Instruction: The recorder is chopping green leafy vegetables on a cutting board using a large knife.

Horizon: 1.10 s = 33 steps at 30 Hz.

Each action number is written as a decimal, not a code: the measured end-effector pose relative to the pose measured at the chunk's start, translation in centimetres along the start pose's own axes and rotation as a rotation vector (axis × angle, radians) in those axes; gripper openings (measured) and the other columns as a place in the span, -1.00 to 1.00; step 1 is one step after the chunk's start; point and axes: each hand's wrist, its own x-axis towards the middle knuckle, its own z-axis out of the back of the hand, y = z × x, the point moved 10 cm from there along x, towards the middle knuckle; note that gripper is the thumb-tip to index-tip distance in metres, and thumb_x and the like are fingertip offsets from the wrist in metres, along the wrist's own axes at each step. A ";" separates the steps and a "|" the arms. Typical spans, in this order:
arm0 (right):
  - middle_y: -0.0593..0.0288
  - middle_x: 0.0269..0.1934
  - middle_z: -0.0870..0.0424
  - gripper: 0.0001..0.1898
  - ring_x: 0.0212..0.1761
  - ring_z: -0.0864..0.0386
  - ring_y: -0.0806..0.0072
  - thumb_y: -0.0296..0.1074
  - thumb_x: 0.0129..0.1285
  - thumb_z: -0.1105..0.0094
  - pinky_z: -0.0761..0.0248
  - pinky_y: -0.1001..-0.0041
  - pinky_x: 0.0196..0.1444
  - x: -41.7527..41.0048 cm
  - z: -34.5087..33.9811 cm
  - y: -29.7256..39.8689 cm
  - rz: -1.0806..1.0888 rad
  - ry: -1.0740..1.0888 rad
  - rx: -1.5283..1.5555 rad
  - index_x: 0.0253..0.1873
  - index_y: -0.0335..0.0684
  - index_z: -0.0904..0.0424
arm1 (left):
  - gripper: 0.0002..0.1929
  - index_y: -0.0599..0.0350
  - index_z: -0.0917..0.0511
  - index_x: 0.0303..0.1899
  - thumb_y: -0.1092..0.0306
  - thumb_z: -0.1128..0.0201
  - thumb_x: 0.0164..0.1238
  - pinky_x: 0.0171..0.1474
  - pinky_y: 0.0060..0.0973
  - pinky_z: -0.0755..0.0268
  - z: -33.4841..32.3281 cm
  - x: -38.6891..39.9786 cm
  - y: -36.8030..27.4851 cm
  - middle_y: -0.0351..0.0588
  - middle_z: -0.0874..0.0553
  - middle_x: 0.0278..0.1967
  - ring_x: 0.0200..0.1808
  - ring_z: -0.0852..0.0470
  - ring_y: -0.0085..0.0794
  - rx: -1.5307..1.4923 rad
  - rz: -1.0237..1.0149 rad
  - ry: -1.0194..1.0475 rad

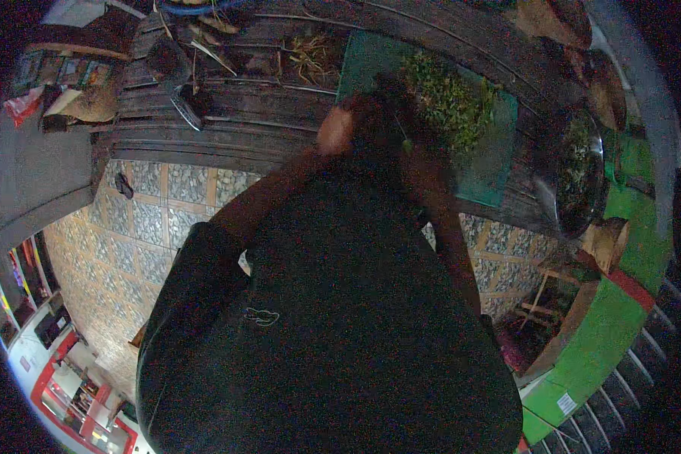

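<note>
My left hand is raised near the left edge of a green translucent cutting board. My right hand is dark and blurred, over the middle of the board. A small green leaf or stem piece shows beside it. The fingers of both hands are lost in shadow, so what they hold cannot be made out. Chopped green leaves lie spread over the board's upper right part, just beyond my right hand. The board rests on a dark slatted wooden surface.
A clear bowl with shredded greens stands to the right. Dry stalks or roots lie beyond the board's left side. A dark cup-like container and a knife-like object are further left. Tiled floor shows below.
</note>
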 end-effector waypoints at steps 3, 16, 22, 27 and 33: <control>-0.10 0.05 -0.73 -0.58 0.11 -0.71 -0.04 -0.11 0.61 -0.07 -0.55 0.03 0.16 -0.1 0.1 0.4 -0.014 0.033 -0.001 0.38 -0.22 -0.49 | -0.46 0.10 -0.55 0.40 0.55 -0.14 0.38 0.08 -0.08 -0.68 0.6 -0.4 -1.0 0.21 -0.74 0.20 0.10 -0.77 0.11 0.028 -0.178 0.001; -0.08 0.04 -0.74 -0.60 0.10 -0.72 -0.02 -0.10 0.64 -0.01 -0.54 0.07 0.14 -1.0 0.0 1.3 -0.116 0.133 -0.072 0.36 -0.22 -0.51 | -0.43 0.26 -0.54 0.37 0.62 -0.18 0.27 0.04 0.00 -0.68 0.4 -0.3 -1.4 0.33 -0.70 0.15 0.10 -0.73 0.26 0.210 0.057 0.075; -0.07 0.04 -0.74 -0.58 0.07 -0.73 -0.02 -0.05 0.66 0.03 -0.54 0.08 0.12 -2.6 -0.5 -0.9 -0.307 0.216 -0.334 0.34 -0.23 -0.53 | -0.36 0.21 -0.54 0.38 0.57 -0.35 0.17 0.15 0.01 -0.65 0.0 -0.7 -1.0 0.23 -0.69 0.23 0.17 -0.70 0.26 0.118 -0.190 -0.052; -0.12 0.02 -0.75 -0.56 0.02 -0.73 -0.08 -0.01 0.66 0.07 -0.55 0.05 0.10 -3.7 0.9 0.6 -0.226 0.120 -0.221 0.32 -0.23 -0.54 | -0.35 0.16 -0.51 0.42 0.53 -0.30 0.20 0.26 -0.04 -0.58 -1.8 -0.3 2.6 0.20 -0.65 0.32 0.27 -0.66 0.16 -0.095 0.109 0.152; -0.25 0.02 -0.73 -0.54 -0.02 -0.71 -0.22 -0.01 0.65 0.11 -0.56 -0.07 0.10 -4.8 4.4 4.7 -0.247 0.101 -0.083 0.31 -0.25 -0.55 | -0.33 0.15 -0.49 0.43 0.58 -0.25 0.20 0.21 -0.04 -0.63 -0.4 -0.5 0.0 0.24 -0.67 0.29 0.20 -0.71 0.18 0.057 -0.219 -0.039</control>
